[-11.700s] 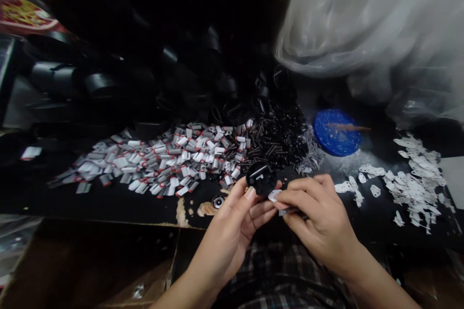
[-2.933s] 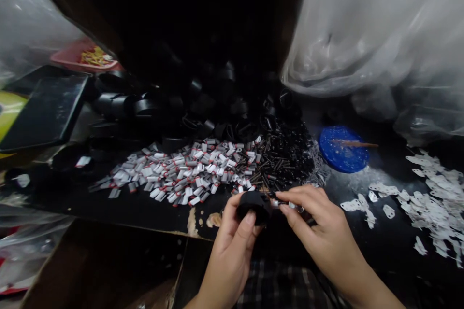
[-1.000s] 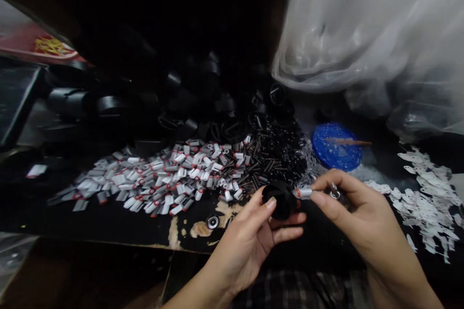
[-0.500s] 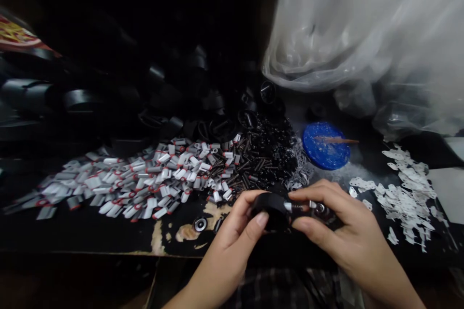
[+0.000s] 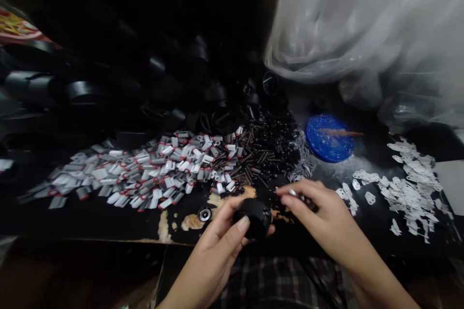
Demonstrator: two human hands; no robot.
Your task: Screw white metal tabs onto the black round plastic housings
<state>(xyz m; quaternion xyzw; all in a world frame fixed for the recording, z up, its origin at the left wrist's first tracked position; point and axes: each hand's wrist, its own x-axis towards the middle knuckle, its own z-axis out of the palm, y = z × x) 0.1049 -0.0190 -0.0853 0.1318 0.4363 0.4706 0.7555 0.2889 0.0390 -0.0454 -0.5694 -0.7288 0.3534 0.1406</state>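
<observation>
My left hand (image 5: 226, 236) is wrapped round a black, round, cup-like plastic part (image 5: 250, 217), its hollow side tilted towards me. To the right of it, my right hand (image 5: 315, 207) is closed on a slim dark tool with a shiny metal end (image 5: 299, 196); its exact kind I cannot make out. The right thumb and forefinger reach towards the table's worn patch, and whether anything small lies between their tips is unclear. Just beyond the hands lie dark coil springs (image 5: 259, 154) beside a heap of grey-and-white plastic sleeves with red ends (image 5: 145, 174).
A blue lid (image 5: 329, 147) smeared with grease carries a wooden stick (image 5: 340, 132). White flat pieces (image 5: 409, 188) are heaped at the right. A small ring-shaped part (image 5: 205, 214) sits near the table's front edge. Clear plastic sheeting (image 5: 344, 19) hangs at the back right.
My right hand has drawn away from the black part, and the spring seen at its side is no longer visible there. My left hand has tipped the part and moved slightly left.
</observation>
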